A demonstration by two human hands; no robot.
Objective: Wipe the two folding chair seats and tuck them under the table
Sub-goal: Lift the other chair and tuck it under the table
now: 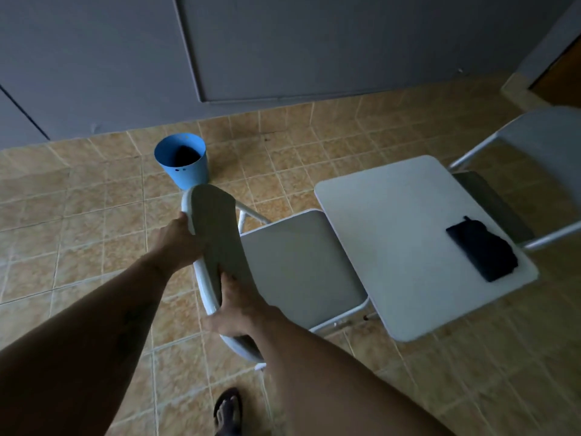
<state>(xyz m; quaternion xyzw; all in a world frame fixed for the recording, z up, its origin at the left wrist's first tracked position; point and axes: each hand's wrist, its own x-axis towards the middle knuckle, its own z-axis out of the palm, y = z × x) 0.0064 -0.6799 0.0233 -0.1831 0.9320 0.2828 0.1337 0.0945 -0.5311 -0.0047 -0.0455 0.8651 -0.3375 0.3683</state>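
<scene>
both bare arms reach forward and down to the near white metal folding chair (292,265). the left hand (179,243) holds the far part of the chair's curved grey backrest (217,243), with its fingers (185,220) wrapped over the white rim. the right hand (239,306) holds the near part of the same backrest, thumb on the outer side and fingers clenched on the inner face. the chair is open, and its flat grey seat looks smooth and clean. the front edge of the seat is just under the edge of the small white square worktop (408,234). a dark folded cloth (482,250) lies on the right side of the worktop. a second grey folding chair (534,171) stands at the far right side of the worktop, partly tucked under it. a blue round bucket (184,162) stands on the tan tiled floor (78,209) near the grey wall. a foot in a dark sandal (228,410) shows at the bottom.
</scene>
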